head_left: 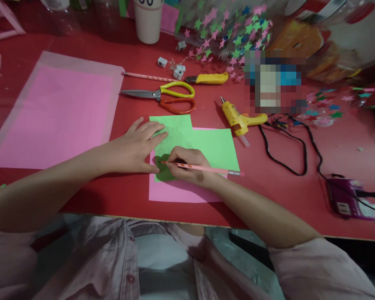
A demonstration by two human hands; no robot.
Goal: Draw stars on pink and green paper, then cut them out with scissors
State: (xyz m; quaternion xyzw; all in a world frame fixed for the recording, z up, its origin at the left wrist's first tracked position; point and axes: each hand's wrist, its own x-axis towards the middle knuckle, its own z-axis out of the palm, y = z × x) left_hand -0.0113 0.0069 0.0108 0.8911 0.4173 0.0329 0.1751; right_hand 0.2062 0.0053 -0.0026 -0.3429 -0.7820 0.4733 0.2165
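A pink pencil with an eraser end is pinched in my right hand, its tip down near the lower left of a green paper. Faint pencil lines show on the upper left part of the green paper. My left hand lies with fingers spread across the left edge of that paper. Beneath the green paper is a pink sheet, showing along the bottom and left. My right hand covers part of both papers.
Scissors, a second pencil and a yellow cutter lie beyond the papers. A yellow glue gun is at right, near a black cord and a purple box. Large pink sheets lie left; a white cup stands behind.
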